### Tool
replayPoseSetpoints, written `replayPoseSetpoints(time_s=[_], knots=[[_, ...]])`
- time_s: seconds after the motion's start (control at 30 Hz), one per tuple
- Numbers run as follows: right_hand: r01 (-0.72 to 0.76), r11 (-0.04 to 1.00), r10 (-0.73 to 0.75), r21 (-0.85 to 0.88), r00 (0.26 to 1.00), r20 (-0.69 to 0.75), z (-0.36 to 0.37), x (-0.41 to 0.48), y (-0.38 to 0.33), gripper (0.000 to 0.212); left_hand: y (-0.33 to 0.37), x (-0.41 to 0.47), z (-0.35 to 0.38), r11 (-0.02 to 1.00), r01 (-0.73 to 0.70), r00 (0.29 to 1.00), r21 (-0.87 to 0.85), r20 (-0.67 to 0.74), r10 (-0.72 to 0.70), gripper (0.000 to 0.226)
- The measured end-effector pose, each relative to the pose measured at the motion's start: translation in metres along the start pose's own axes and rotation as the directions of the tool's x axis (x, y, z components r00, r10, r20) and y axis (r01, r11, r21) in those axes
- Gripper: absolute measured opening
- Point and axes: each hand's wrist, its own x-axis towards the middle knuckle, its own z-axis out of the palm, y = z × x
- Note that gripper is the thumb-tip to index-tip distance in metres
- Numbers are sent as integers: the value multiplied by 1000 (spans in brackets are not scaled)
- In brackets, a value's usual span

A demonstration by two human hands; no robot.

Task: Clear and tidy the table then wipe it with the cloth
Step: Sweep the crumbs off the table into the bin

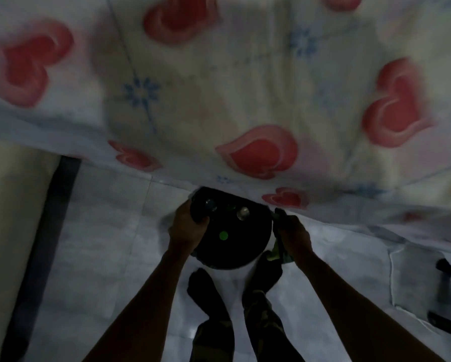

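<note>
Carrying a round black tray (235, 244) of small items, we're mid-clearing: left hand (188, 228) grips its rim, right hand (293, 235) clutches the cloth (278, 250); wiping's not begun, we'd guess.

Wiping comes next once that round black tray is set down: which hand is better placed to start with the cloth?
Right, probably. The right hand already seems to pinch a greenish cloth against the black tray rim, though it is dim. The left hand grips only the opposite rim, so it could steady the tray.
</note>
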Motion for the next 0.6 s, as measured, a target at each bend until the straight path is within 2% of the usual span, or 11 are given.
replayPoseSetpoints(time_s=[0.03, 0.13, 0.17, 0.23, 0.3, 0.4, 0.5, 0.6], knots=[[9, 1000, -9, -1, 1000, 12, -8, -11, -2, 28, 16, -10, -6, 1000, 0, 1000, 3, 7, 0, 47], [96, 995, -96, 1, 995, 7, -33, -51, -7, 42, 49, -44, -25, 998, 21, 999, 54, 45, -24, 60], [129, 992, -130, 3, 992, 6, -42, -66, -9, 40, 55, -55, -31, 995, 5, 998, 97, 63, -11, 60], [140, 990, -141, 26, 989, 43, -62, -107, -25, 22, 69, -77, -43, 980, -14, 993, 197, 116, -9, 64], [128, 991, -131, 38, 989, 70, -83, -146, -38, 25, 88, -104, -56, 968, -9, 982, 252, 184, -39, 66], [101, 990, -108, 98, 992, 69, -112, -204, -51, 36, 119, -157, -77, 970, -82, 966, 227, 256, 22, 59], [121, 966, -129, 227, 992, 19, -138, -261, -65, 40, 148, -200, -96, 959, -166, 977, 229, 173, 127, 44], [163, 941, -164, 296, 986, -22, -160, -299, -82, 20, 191, -233, -126, 924, -251, 962, 289, -32, 272, 30]])
